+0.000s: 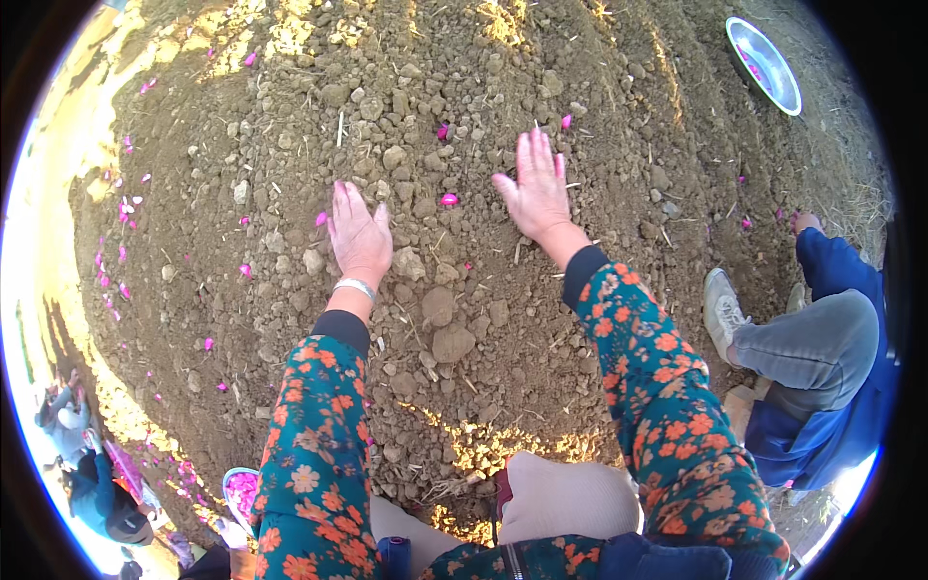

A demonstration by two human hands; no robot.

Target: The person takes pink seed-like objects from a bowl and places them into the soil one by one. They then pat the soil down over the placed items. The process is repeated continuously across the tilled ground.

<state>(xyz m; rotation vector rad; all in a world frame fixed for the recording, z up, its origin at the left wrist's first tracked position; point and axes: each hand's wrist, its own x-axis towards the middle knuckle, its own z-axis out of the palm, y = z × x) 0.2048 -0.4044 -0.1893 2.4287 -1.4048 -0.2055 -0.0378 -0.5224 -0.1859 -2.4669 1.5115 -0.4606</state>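
Note:
My left hand is spread palm down at the soil, with a silver bracelet on its wrist. A bright pink piece, perhaps a coated seed clove, lies just left of its fingers. To the right, my right hand also faces down with its thumb apart and nothing in it. Another pink piece rests beside its fingertips. Between my hands lies a pink piece, with a darker one farther out. Whether my palms touch the soil I cannot tell.
Cloddy tilled soil with straw bits stretches ahead; pink pieces form a line at left. A metal basin sits at far right. A person in blue crouches at right. Bottom left, other people are near a tub of pink pieces.

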